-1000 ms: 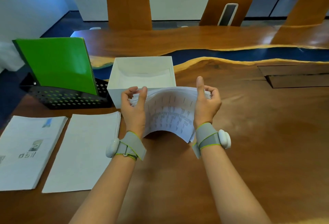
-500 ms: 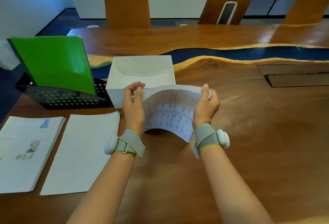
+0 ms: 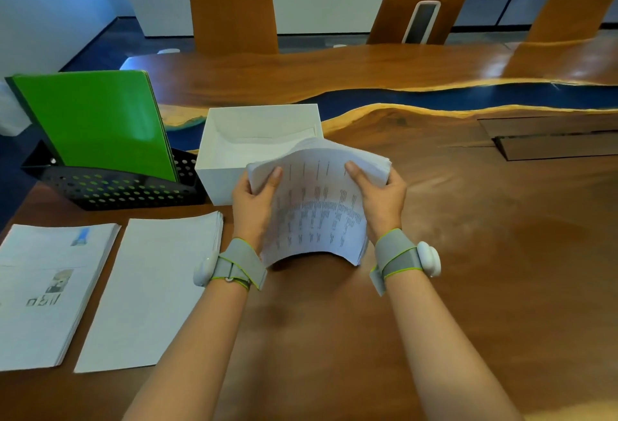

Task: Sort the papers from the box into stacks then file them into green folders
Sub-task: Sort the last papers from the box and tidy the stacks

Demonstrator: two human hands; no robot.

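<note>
Sorting part done; you have not begun filing.

You hold a thick sheaf of printed papers just in front of the white box, bowed upward, with its near edge low over the table. Your left hand pinches the left edge, thumb on top and the other fingers hidden beneath. Your right hand pinches the right edge the same way, fingers curled under. Done: two stacks lie flat side by side at your left, the picture stack and the plain stack. Outstanding, in my judgement: this sheaf is unsorted, and the green folders stand shut in the black rack, apparently unfilled. I cannot tell whether the box holds more sheets.
</note>
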